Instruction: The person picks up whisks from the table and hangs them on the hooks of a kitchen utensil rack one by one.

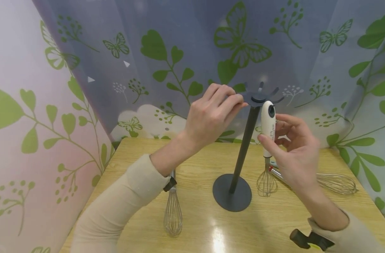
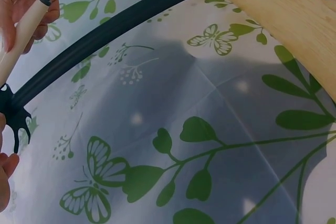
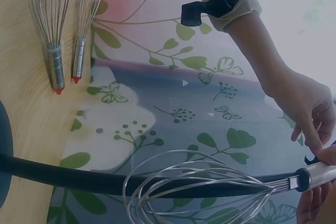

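My right hand (image 1: 298, 147) holds a whisk by its white handle (image 1: 268, 126), with thumb and fingers on either side. The whisk hangs upright, wire end (image 1: 267, 182) down, just right of a black stand's post (image 1: 244, 151). At the top of that stand is a ring of upturned hooks (image 1: 258, 96). My left hand (image 1: 212, 112) pinches the left edge of this hook ring. In the right wrist view, the wire loops (image 3: 189, 187) overlap the post, and the left hand (image 3: 302, 95) is at the stand's top.
The stand's round base (image 1: 232, 200) rests on the wooden table (image 1: 205, 154). A metal whisk (image 1: 173, 214) lies below my left forearm; the right wrist view shows two whisks with red tips (image 3: 58, 91) there. Another whisk (image 1: 337, 183) lies behind my right hand. Patterned cloth (image 1: 186, 42) hangs behind.
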Available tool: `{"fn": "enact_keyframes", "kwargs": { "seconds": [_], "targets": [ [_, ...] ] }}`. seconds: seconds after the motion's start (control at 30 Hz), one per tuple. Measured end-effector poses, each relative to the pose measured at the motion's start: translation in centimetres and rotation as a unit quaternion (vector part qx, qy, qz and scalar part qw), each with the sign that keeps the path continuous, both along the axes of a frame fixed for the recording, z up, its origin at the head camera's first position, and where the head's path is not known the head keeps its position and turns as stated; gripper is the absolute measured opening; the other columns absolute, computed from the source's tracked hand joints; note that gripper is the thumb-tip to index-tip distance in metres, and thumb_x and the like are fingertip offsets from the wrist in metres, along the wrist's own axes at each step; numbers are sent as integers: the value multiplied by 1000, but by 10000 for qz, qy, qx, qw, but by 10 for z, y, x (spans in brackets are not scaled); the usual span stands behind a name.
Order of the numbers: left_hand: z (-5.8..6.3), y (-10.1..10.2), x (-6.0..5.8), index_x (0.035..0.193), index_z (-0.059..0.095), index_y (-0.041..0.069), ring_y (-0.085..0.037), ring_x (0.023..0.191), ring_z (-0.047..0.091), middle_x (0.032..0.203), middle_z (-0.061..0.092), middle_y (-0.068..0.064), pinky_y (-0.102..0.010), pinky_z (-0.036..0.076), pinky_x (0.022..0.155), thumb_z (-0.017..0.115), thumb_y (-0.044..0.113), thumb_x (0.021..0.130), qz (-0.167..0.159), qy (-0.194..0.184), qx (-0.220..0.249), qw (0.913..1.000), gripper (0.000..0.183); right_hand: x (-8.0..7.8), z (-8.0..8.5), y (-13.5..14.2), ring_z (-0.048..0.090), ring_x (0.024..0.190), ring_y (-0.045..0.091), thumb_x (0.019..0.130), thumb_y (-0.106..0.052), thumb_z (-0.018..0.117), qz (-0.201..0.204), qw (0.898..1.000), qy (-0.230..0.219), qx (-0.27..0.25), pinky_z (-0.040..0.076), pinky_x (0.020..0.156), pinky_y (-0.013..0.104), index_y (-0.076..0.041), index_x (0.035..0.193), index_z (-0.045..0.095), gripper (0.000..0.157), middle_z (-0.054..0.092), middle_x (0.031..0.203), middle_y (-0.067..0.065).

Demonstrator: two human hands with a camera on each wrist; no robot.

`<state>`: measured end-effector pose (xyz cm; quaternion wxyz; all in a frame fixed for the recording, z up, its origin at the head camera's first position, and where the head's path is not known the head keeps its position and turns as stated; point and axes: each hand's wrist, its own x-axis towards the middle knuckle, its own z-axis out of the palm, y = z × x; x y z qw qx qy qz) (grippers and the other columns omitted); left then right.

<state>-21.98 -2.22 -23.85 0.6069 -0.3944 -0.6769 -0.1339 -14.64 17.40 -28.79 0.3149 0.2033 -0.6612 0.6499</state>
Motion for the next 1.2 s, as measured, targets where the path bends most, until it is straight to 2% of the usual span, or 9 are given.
{"fn": "enact_keyframes", "kwargs": {
  "seconds": [0.6,0.83,1.2],
  "targets": [
    [1,0,1,86,73,13,-15,81,58,84,64,0,-18,53,66,63,28,95,70,-12,-35,10000,20,-1,-3,-6,56,74,16,74,18,71,234,9993,6,-290,51,58,18,8,122,56,51,62,87,7],
    [0,0,1,86,73,13,-15,81,58,84,64,0,-18,54,67,63,28,95,21,-60,-18,10000,20,-3,-4,-4,57,73,15,71,22,71,499,9977,106,-450,52,56,18,11,120,56,52,62,83,7],
    [0,0,1,86,73,13,-15,81,58,84,65,0,-18,54,69,64,27,95,26,-52,3,10000,19,-2,-4,0,58,76,17,72,24,68,673,9970,63,-380,53,59,19,13,121,56,52,64,90,8]
  ]
}}
